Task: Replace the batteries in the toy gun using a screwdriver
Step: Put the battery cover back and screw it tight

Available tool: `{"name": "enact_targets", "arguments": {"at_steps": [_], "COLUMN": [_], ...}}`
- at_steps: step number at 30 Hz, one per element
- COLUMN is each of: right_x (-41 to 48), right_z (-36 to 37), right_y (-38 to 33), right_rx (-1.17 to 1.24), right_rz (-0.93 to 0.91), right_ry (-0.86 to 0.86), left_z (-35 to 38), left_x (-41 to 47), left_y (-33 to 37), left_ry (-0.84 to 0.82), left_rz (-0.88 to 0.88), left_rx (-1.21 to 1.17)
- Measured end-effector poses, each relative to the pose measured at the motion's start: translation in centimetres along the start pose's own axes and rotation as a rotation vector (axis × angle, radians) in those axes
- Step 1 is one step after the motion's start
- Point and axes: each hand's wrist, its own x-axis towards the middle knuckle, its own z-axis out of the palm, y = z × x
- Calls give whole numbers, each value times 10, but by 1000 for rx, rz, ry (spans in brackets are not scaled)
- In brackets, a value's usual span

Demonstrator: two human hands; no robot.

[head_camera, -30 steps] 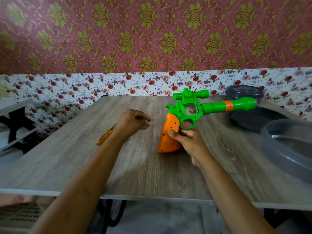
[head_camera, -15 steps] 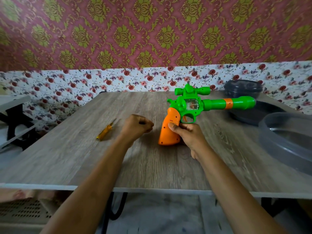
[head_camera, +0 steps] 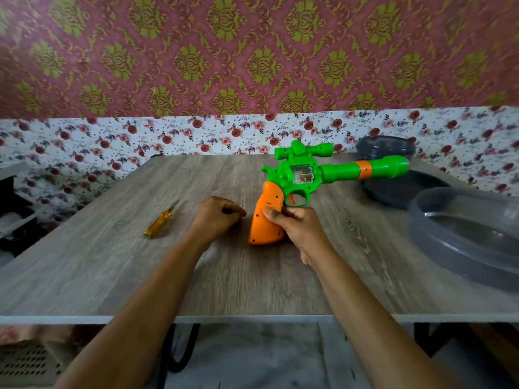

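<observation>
A green toy gun (head_camera: 306, 175) with an orange grip stands upright on the wooden table (head_camera: 112, 270), its barrel pointing right. My right hand (head_camera: 295, 228) grips the orange handle from the right side, thumb across its face. My left hand (head_camera: 216, 217) rests on the table just left of the grip, curled into a fist with nothing seen in it. A small screwdriver (head_camera: 160, 224) with a yellow handle lies on the table to the left of my left hand, apart from it.
A large grey plastic container (head_camera: 460, 242) sits at the right edge. Behind it lie a dark round lid (head_camera: 398, 192) and a dark bowl (head_camera: 384, 147). A floral wall stands behind the table, and a dark rack (head_camera: 11, 209) at the far left.
My left hand has drawn right, away from the screwdriver, and curled into a fist beside the gun's grip. The right hand keeps holding the gun in place.
</observation>
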Motion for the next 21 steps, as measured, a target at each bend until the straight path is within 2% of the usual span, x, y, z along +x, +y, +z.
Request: {"name": "enact_targets", "arguments": {"at_steps": [6, 11, 16, 21], "right_x": [5, 22, 33, 47], "right_z": [-19, -71, -111, -127], "right_y": [-13, -51, -69, -63], "right_rx": [-39, -35, -138, -207], "right_rz": [-7, 11, 16, 19], "right_ry": [35, 153, 240, 276], "left_z": [4, 14, 50, 89], "left_x": [7, 27, 67, 107], "left_y": [0, 22, 64, 89], "left_ry": [58, 40, -45, -102], "left_rz": [-24, 3, 129, 146], "left_rx": [-59, -89, 49, 240]}}
